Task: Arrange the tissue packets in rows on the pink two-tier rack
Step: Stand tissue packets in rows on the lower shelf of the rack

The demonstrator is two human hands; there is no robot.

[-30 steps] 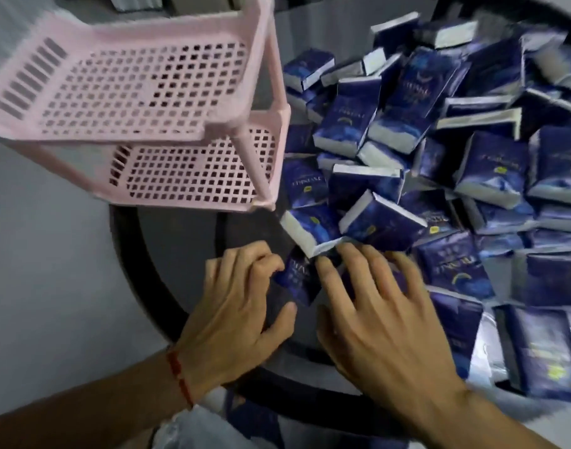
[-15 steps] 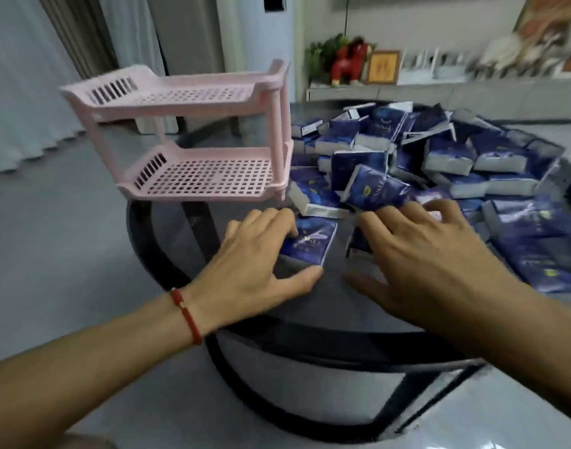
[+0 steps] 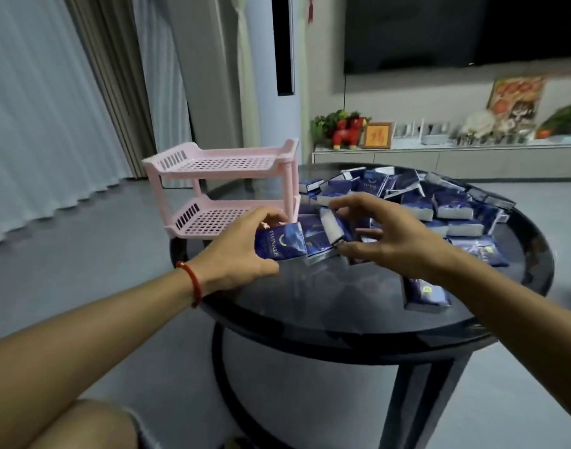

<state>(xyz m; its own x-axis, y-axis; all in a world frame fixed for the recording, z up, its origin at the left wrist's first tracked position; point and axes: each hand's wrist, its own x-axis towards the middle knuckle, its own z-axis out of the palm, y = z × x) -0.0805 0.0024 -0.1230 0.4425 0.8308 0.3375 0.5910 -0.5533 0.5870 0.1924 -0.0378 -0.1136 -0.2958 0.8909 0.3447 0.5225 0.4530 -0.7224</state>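
A pink two-tier rack (image 3: 224, 163) stands on the left edge of the round black table (image 3: 368, 315); both its shelves hold nothing. My left hand (image 3: 242, 251) grips a dark blue tissue packet (image 3: 281, 244), held upright just in front of the rack's lower shelf. My right hand (image 3: 388, 234) hovers with fingers spread over the near edge of the pile of blue tissue packets (image 3: 439, 205), holding nothing. A single packet (image 3: 423, 294) lies apart near the table's front right.
A low white sideboard (image 3: 446, 157) with ornaments runs along the back wall under a dark screen. Curtains (image 3: 50, 108) hang at the left. The grey floor surrounds the table. My knee (image 3: 93, 426) shows at the bottom left.
My head has tilted up, so the room shows. My left hand has picked a packet off the table and raised it upright. My right hand has lifted off the pile and spread its fingers.
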